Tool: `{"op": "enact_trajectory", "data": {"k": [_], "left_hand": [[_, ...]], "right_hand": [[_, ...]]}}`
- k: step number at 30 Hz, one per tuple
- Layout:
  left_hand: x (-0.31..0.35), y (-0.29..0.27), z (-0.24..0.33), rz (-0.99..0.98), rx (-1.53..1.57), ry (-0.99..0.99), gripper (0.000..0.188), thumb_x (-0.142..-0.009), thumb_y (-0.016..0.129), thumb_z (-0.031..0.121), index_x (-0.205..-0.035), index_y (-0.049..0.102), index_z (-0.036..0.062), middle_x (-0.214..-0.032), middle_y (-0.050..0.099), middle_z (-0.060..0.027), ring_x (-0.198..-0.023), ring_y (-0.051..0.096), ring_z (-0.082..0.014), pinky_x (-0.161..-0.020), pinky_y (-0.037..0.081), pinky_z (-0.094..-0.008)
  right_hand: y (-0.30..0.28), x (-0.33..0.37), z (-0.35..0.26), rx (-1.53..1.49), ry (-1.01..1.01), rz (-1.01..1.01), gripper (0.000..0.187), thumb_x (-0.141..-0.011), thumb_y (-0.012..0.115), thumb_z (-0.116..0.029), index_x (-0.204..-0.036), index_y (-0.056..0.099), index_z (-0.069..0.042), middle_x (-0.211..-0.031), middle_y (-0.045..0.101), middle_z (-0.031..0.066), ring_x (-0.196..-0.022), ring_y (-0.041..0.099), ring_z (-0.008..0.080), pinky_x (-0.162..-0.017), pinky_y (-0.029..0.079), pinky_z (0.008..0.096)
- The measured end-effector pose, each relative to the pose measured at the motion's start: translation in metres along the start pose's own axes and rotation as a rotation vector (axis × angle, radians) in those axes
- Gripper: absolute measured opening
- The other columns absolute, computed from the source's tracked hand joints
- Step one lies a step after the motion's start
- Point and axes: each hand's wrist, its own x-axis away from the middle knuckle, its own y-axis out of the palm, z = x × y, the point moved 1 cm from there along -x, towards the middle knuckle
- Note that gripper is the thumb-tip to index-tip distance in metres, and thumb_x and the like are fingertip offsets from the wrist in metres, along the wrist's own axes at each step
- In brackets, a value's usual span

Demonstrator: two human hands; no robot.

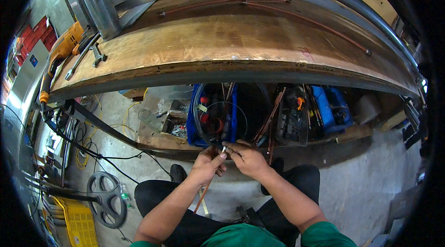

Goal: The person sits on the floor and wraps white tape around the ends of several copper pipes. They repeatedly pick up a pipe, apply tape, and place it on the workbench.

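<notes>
Copper tube (204,200) pinched in left hand (206,164), long axis running down-left between knees; small fitting (225,148) at its top end, clamped by right hand (248,158) fingertips, hands touching, below the surface (222,47).

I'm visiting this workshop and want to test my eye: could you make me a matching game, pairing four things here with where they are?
Things:
1. orange power drill
2. yellow crate
3. blue bin
4. thin copper tube

Places:
A. under the bench, ahead of the hands
B. on the bench top, far left end
C. on the floor, lower left
D. hanging down below the left hand

Pairs: 1-B, 2-C, 3-A, 4-D
</notes>
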Motion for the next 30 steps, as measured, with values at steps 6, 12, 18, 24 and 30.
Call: {"op": "enact_trajectory", "data": {"k": [6, 12, 18, 24, 30], "left_hand": [[0.001, 0.001, -0.004, -0.012, 0.079, -0.09, 0.039, -0.099, 0.057, 0.039, -0.104, 0.057, 0.0012, -0.063, 0.054, -0.0024, -0.052, 0.052, -0.0119, -0.046, 0.041, -0.0257], [0.007, 0.003, -0.002, 0.028, 0.124, -0.126, 0.032, -0.098, 0.059, 0.036, -0.097, 0.056, 0.0042, -0.06, 0.05, -0.0004, -0.047, 0.043, -0.0098, -0.042, 0.036, -0.026], [0.006, 0.001, -0.011, 0.022, 0.168, -0.02, 0.024, -0.093, 0.068, 0.028, -0.098, 0.055, 0.0074, -0.079, 0.058, -0.0011, -0.053, 0.052, -0.0104, -0.044, 0.04, -0.0261], [0.005, -0.001, -0.013, 0.013, 0.109, -0.018, 0.027, -0.097, 0.062, 0.033, -0.1, 0.057, 0.0068, -0.082, 0.063, -0.0035, -0.058, 0.058, -0.0123, -0.052, 0.045, -0.0271], [0.006, -0.002, -0.015, -0.04, 0.168, -0.064, 0.032, -0.102, 0.051, 0.036, -0.095, 0.06, 0.0062, -0.079, 0.062, -0.0033, -0.056, 0.055, -0.0113, -0.051, 0.042, -0.0258]], "right_hand": [[-0.001, -0.001, -0.007, 0.027, -0.039, 0.039, 0.026, -0.095, 0.059, -0.017, -0.116, 0.068, -0.004, -0.097, 0.066, 0.0164, -0.089, 0.065, 0.0321, -0.079, 0.051, 0.0363], [0.005, 0.003, 0.001, 0.028, -0.039, 0.026, 0.028, -0.096, 0.058, -0.019, -0.119, 0.067, -0.006, -0.102, 0.066, 0.0162, -0.091, 0.065, 0.0332, -0.082, 0.051, 0.0368], [0.003, 0.001, -0.003, 0.014, 0.045, -0.037, 0.028, -0.096, 0.058, -0.019, -0.12, 0.066, -0.007, -0.104, 0.066, 0.0159, -0.095, 0.065, 0.0334, -0.083, 0.051, 0.0374], [0.005, 0.004, 0.0, 0.021, 0.022, -0.01, 0.029, -0.097, 0.058, -0.021, -0.119, 0.066, -0.006, -0.104, 0.066, 0.0168, -0.096, 0.065, 0.0339, -0.084, 0.051, 0.037], [0.005, 0.004, 0.001, -0.002, 0.033, -0.054, 0.033, -0.099, 0.051, -0.029, -0.124, 0.063, -0.011, -0.107, 0.064, 0.0147, -0.097, 0.063, 0.035, -0.081, 0.051, 0.0396]]}}
